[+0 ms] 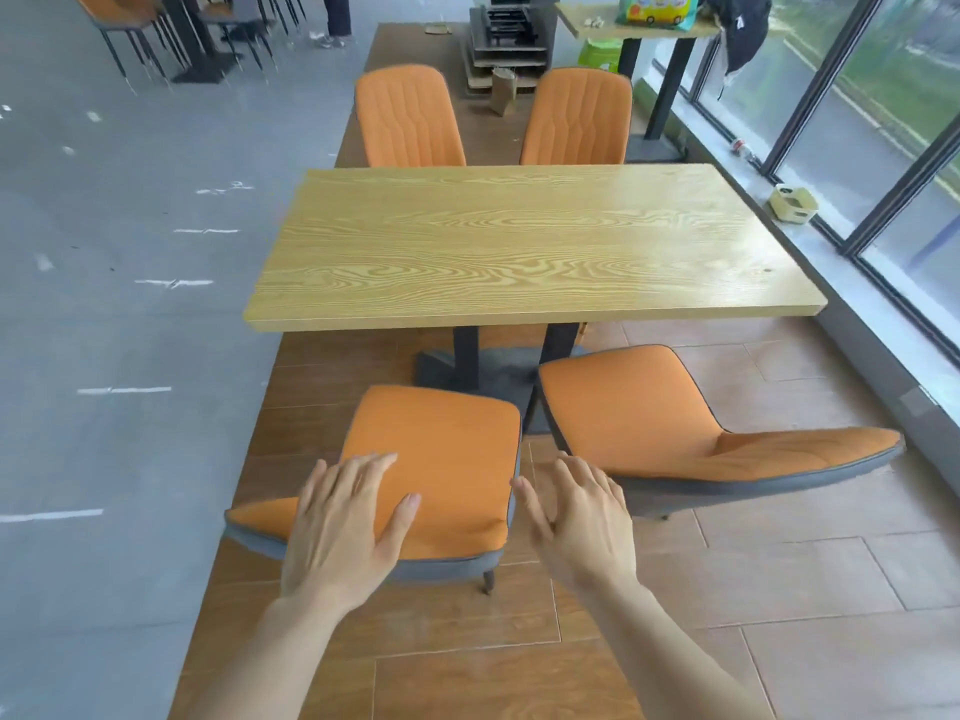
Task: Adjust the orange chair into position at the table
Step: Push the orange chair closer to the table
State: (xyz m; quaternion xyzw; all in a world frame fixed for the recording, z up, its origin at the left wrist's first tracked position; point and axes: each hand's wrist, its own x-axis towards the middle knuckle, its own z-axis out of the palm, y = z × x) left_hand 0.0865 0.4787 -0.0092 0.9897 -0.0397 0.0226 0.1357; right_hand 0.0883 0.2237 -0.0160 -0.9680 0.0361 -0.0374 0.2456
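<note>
Two orange chairs with grey backs stand on the near side of a light wooden table (519, 241). The near left orange chair (447, 449) faces the table, its backrest top toward me. My left hand (345, 532) hovers over that backrest with fingers spread, perhaps touching it. My right hand (582, 517) is open in the gap beside the chair's right edge, holding nothing. The near right orange chair (649, 413) is turned askew, its backrest pointing right.
Two more orange chairs (410, 116) (576, 116) are tucked in at the table's far side. The table's black pedestal (467, 366) stands between the chairs. A window wall (883, 148) runs along the right. Another table (639, 23) and stacked items lie beyond.
</note>
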